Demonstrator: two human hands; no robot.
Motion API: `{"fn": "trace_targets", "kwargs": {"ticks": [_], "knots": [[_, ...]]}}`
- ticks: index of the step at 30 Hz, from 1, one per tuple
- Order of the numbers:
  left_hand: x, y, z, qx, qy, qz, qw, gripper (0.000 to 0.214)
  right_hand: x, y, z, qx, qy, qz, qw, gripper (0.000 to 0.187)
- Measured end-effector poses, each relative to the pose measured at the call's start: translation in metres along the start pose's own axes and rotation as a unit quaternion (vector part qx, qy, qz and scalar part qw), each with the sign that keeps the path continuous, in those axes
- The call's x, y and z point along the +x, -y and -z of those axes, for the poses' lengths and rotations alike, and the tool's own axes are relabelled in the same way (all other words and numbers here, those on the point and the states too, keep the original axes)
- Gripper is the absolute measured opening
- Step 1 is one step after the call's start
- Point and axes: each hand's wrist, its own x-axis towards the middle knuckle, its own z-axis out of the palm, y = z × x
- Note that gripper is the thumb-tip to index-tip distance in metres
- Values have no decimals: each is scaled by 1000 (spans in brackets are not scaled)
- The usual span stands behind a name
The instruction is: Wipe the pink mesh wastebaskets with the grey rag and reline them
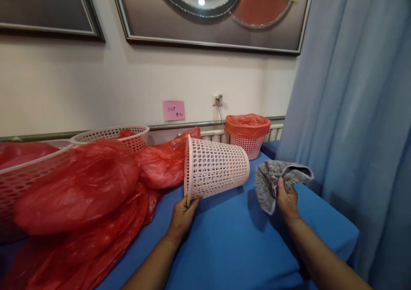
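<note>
A pale pink perforated plastic basket (215, 170) lies on its side on the blue-covered surface (231, 238), its open mouth facing left. My left hand (182, 216) grips the lower rim of that basket, fingers closed round it. My right hand (287, 200) is closed on a grey speckled cloth (276, 179), holding it up just right of the basket's bottom end. The cloth hangs apart from the basket.
Crumpled red plastic bags (83, 196) pile up at the left, over more pink baskets (125, 135). An upright basket lined with a red bag (248, 134) stands by the wall. A blue curtain (356, 110) hangs at the right. A pink note (174, 110) is stuck on the wall.
</note>
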Motion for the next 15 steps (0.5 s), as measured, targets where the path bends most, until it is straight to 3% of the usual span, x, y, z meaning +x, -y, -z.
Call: {"fn": "trace_targets", "kwargs": {"ticks": [3, 5, 11, 15], "knots": [[0, 2, 0, 1, 4, 1, 1000, 49, 8, -1, 11, -4, 94, -15, 995, 45], [-1, 3, -1, 0, 7, 0, 1000, 49, 14, 0, 15, -6, 142, -62, 988, 36], [-1, 5, -2, -8, 9, -11, 1000, 54, 29, 14, 10, 9, 131, -173, 976, 36], [0, 4, -2, -11, 8, -18, 1000, 54, 33, 56, 10, 41, 150, -199, 967, 36]]}}
